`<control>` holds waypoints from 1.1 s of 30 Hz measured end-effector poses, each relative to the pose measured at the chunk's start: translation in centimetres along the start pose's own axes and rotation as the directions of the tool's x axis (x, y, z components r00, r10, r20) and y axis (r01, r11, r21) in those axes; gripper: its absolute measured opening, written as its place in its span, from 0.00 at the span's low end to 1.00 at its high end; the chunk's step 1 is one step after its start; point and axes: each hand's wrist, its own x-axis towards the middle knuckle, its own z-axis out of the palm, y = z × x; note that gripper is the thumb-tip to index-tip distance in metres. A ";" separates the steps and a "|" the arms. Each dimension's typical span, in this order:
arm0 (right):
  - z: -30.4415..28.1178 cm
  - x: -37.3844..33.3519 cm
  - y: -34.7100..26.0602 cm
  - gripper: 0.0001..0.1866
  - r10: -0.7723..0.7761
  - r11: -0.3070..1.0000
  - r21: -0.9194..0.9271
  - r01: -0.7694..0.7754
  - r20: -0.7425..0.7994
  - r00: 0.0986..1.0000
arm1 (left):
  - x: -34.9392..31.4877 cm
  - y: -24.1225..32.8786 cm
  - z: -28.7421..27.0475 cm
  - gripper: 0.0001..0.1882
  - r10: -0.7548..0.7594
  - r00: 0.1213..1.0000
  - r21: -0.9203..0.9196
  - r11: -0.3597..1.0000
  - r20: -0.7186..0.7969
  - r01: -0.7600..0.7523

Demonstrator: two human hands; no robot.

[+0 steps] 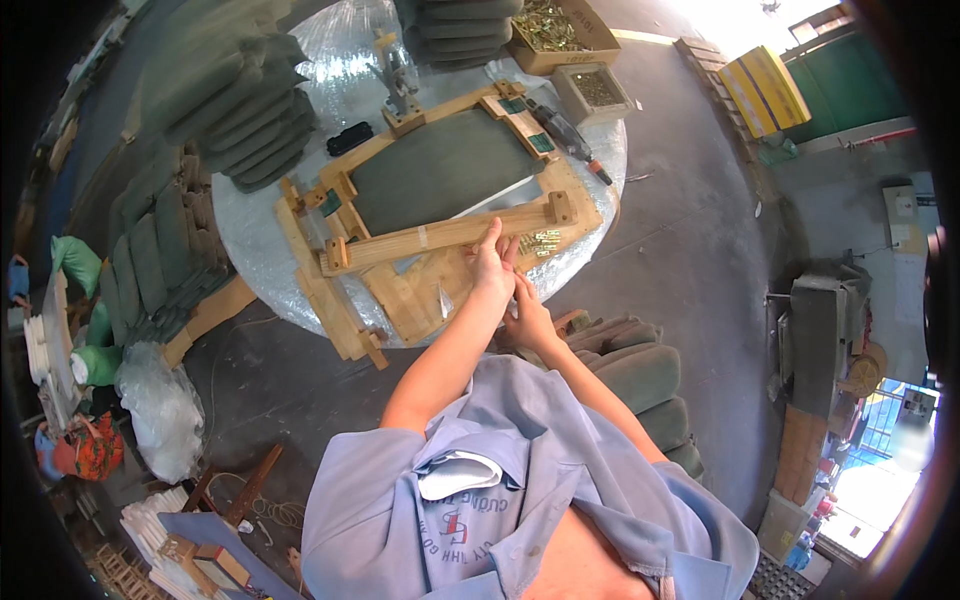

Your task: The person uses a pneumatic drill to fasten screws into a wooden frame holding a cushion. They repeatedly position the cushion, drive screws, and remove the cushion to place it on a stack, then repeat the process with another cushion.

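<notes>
A light wooden rail (430, 240) with a block at each end lies across the near side of a wooden jig (400, 300). Against the rail's near edge is my left hand (491, 268), its thumb stretched up onto the wood and its fingers apart, pointing right. My right hand (530, 320) is just below it, fingers closed together and touching the left fingers; anything small between them is hidden. A dark green padded panel (445, 170) sits inside the jig's frame. Several small brass-coloured pieces (541, 243) lie beside my left fingers.
The round table (255, 240) is covered in clear wrap. A power driver (565, 130) lies right of the jig, near a small box of hardware (595, 90) and a larger cardboard box (565, 45). Stacked dark cushions (250, 110) stand left; more cushions (640, 375) are by my right arm.
</notes>
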 end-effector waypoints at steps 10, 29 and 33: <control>-0.1 0.8 2.7 0.41 -0.161 0.987 0.034 0.158 0.128 0.979 | 4.6 -7.9 1.5 0.35 -0.193 0.975 -0.073 0.980 -0.108 0.186; -1.8 0.5 -0.9 0.49 -0.015 1.000 -0.022 0.017 0.096 0.995 | 6.6 4.1 2.9 0.30 -0.193 0.576 0.223 -0.790 0.794 -0.571; -1.5 0.4 -0.5 0.49 -0.002 0.999 -0.033 0.004 0.079 0.997 | 7.9 4.4 2.2 0.29 -0.276 0.550 0.150 -0.780 0.788 -0.607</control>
